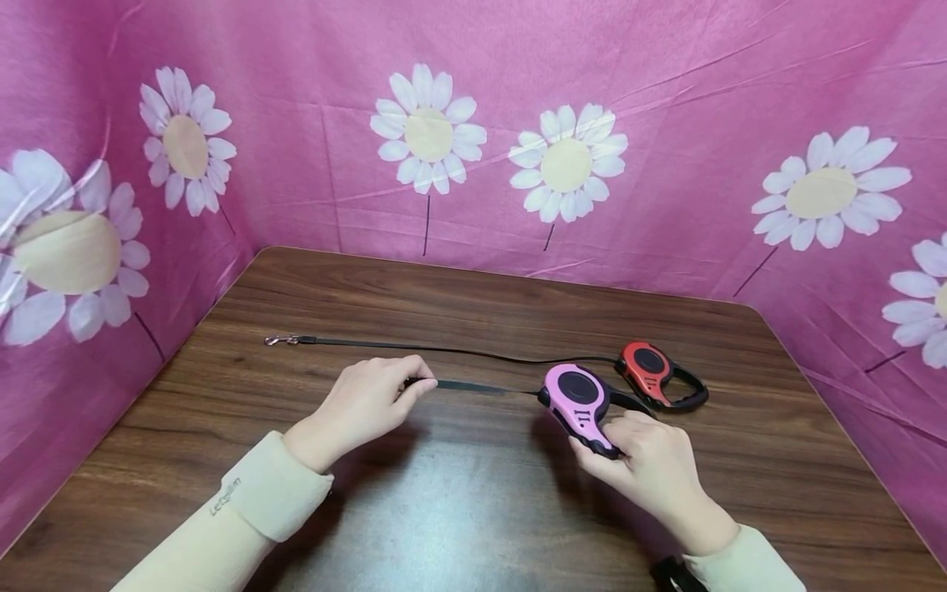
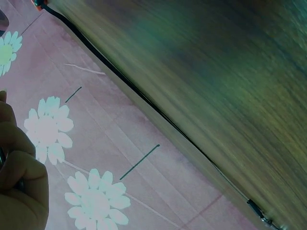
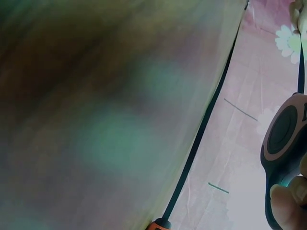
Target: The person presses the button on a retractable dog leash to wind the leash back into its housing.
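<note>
A pink retractable dog leash (image 1: pixel 579 396) with a black round centre is gripped by its handle in my right hand (image 1: pixel 651 460), held above the table. Its dark strap (image 1: pixel 473 386) runs left to my left hand (image 1: pixel 377 395), which pinches the strap's end between thumb and fingers; whatever lies inside that hand is hidden. Behind, a red retractable leash (image 1: pixel 648 368) lies on the table, its black cord (image 1: pixel 444 349) drawn out leftward to a metal clip (image 1: pixel 281 339). In the right wrist view the pink leash (image 3: pixel 283 129) shows at the right edge with my fingers on its handle.
The brown wood-grain table (image 1: pixel 444 510) has rounded far corners. A pink cloth (image 1: pixel 311 107) printed with white daisies hangs around its back and sides. Something black (image 1: pixel 675 574) is at the right wrist by the sleeve.
</note>
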`<act>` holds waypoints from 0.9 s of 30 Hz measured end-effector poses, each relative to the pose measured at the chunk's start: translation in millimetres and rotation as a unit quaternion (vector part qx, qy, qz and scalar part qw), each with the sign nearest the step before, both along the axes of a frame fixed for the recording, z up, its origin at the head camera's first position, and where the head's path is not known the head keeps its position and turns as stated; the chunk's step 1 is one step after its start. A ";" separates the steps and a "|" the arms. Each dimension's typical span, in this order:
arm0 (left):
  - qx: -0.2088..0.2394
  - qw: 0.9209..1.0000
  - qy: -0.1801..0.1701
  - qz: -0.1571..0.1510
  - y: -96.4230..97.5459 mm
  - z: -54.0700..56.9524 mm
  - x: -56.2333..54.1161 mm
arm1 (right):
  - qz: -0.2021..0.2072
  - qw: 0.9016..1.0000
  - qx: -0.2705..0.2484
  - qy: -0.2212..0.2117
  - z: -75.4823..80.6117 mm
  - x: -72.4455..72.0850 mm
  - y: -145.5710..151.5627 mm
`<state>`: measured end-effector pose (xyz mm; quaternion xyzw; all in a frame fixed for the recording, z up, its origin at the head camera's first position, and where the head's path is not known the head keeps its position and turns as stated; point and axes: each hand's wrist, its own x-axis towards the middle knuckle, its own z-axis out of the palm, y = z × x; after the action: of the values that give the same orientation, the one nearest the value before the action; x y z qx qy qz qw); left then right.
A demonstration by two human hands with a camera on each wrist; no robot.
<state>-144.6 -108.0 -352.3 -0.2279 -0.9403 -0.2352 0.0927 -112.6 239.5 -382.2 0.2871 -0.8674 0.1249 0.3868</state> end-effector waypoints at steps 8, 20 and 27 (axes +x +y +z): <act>0.005 1.000 -0.002 -0.004 4.6 -2.2 -0.1 | -0.002 1.000 0.002 -0.007 3.1 -0.3 -1.1; 0.013 1.000 -0.006 -0.011 10.3 -8.5 -0.8 | 0.009 1.000 -0.003 -0.021 4.3 -3.0 -4.6; 0.021 0.999 -0.013 -0.021 14.1 -11.1 -0.1 | 0.016 0.999 -0.006 -0.028 1.5 -4.2 -9.2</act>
<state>-144.7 -93.9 -363.4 -0.2421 -0.9313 -0.2600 0.0803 -116.8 230.3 -380.7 0.2950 -0.8725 0.1444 0.3619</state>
